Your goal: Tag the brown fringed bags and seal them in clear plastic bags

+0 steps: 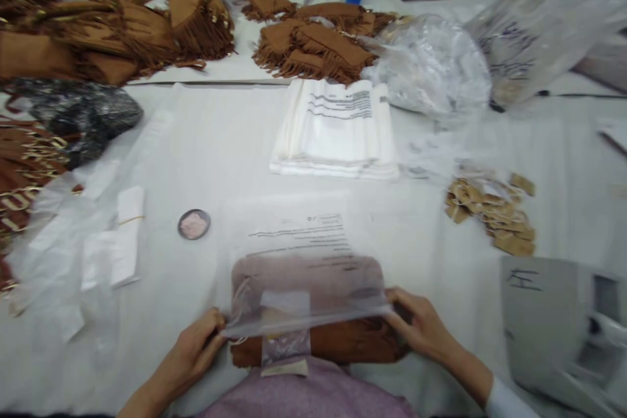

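Observation:
A frosted plastic bag (294, 212) with printed lines of text lies flat in front of me. Partly inside it is a brown suede-like fringed item, perhaps a handbag (347, 341), whose near part sticks out of the bag's mouth. A pale packet (285, 347) lies on the brown item's middle. My left hand (198, 343) pinches the left corner of the bag's mouth. At the right corner, my right hand (421, 323) grips the plastic edge between thumb and fingers, close against the brown item.
Beyond stands a stack of folded white bags (337, 134). Tan tags (494, 209) and a grey machine (539, 320) are at right. A small round dish (194, 225) and banded white papers (128, 235) lie left. Brown fringed pieces (313, 46) and crumpled plastic (435, 65) line the far side.

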A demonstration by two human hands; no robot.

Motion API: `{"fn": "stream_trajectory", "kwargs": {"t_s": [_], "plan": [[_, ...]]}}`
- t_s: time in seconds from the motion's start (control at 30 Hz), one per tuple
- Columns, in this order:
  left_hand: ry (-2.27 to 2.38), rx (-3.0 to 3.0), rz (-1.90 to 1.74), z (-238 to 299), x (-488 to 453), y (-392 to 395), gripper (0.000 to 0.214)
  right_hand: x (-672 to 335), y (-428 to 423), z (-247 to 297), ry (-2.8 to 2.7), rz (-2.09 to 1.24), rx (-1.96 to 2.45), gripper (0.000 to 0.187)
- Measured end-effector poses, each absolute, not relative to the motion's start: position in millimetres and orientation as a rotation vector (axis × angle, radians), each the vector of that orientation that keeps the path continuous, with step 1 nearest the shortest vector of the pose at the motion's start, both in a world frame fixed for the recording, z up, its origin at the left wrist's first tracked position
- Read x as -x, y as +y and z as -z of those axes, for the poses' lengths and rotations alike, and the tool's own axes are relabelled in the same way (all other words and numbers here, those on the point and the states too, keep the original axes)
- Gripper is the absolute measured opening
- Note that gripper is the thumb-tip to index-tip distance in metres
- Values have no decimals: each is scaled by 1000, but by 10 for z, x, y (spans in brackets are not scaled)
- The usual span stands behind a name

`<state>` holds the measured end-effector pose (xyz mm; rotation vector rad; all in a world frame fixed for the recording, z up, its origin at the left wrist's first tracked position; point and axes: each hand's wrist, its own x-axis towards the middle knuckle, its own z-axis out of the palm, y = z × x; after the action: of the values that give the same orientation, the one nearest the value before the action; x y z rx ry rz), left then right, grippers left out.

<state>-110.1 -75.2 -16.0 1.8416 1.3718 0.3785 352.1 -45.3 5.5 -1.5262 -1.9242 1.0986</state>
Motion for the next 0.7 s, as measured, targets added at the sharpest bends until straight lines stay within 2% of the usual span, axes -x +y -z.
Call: {"fn": "stream_trajectory", "kwargs": {"t_s": [0.1, 0.17, 0.33, 0.43, 0.5, 0.7], "plan": [[1394, -1782, -343, 201, 1153, -790, 11, -3598, -428, -254, -1892, -1229, 1517, 15], [1400, -1747, -325, 212, 1170, -784, 14, -3664, -443, -381, -2089, -1257, 1405, 16], [1337, -1772, -233, 185, 1214, -765, 21, -3763, -547, -453, -2649, -1016, 1048, 13], [1296, -1882, -194, 255, 1297, -835, 53, -3791, -597, -342, -2700, -821, 1004, 15], [1307, -1965, -176, 349, 1341, -907, 65, -3802, -629, -262, -2661, -737, 984, 16], [1365, -2007, -247, 505, 1304, -990, 53, -3790, -763, -130, -2559, -553, 1014, 25]]}}
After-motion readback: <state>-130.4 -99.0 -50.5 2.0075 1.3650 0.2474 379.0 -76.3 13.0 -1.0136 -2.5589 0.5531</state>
